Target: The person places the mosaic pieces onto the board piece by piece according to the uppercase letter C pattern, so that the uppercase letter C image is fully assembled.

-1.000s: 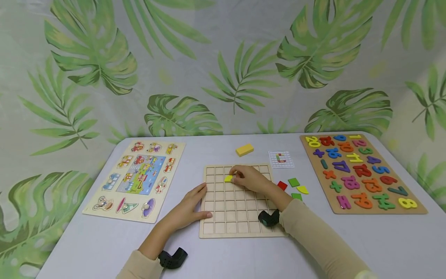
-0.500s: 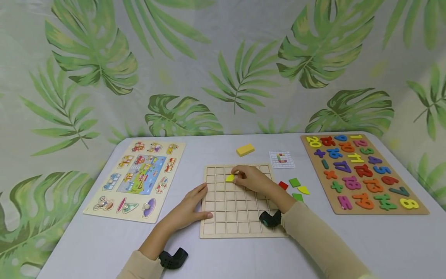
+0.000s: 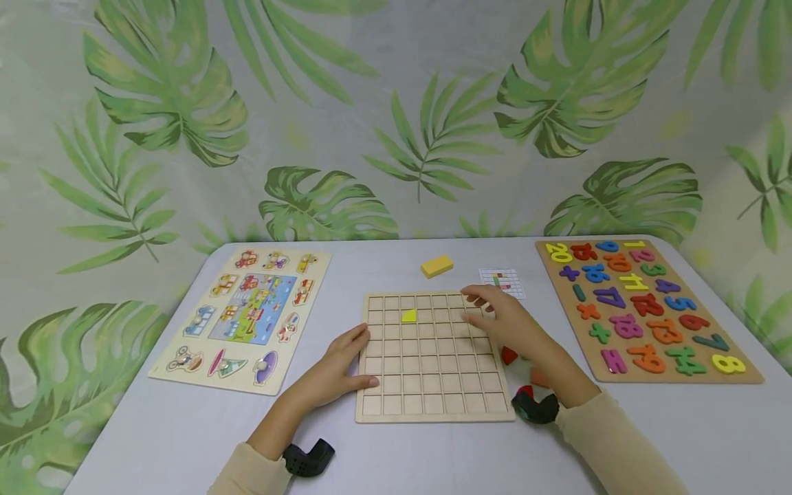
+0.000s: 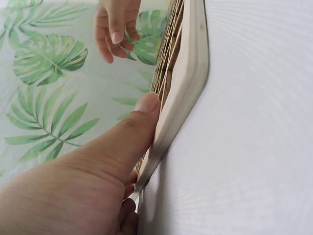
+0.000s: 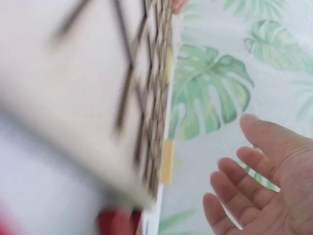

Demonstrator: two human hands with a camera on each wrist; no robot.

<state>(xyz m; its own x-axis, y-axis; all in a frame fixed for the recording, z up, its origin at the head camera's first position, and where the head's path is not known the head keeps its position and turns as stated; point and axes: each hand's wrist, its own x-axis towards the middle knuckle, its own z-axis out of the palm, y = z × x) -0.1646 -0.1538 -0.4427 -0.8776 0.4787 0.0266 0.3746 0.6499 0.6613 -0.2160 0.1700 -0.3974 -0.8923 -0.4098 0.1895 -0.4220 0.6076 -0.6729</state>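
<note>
A square wooden grid board (image 3: 433, 382) lies flat on the white table. One yellow tile with a rounded corner (image 3: 409, 315) sits in a cell of its second row, left of the middle. My left hand (image 3: 334, 371) rests at the board's left edge, thumb (image 4: 146, 103) on the rim and the other fingers extended along the side. My right hand (image 3: 504, 320) hovers over the board's upper right corner, fingers spread and a little bent, holding nothing. In the right wrist view its fingers (image 5: 237, 174) are apart from the board.
A yellow block (image 3: 437, 266) and a gridded pattern card (image 3: 511, 278) lie behind the board. Red tiles (image 3: 509, 355) show beside the right forearm, which hides other pieces. A picture puzzle (image 3: 198, 357) stands left, a number puzzle (image 3: 581, 330) right.
My right hand has let go of the yellow tile, leaving it in its cell, and has moved right, its fingers opening. My left hand stays at the board's edge.
</note>
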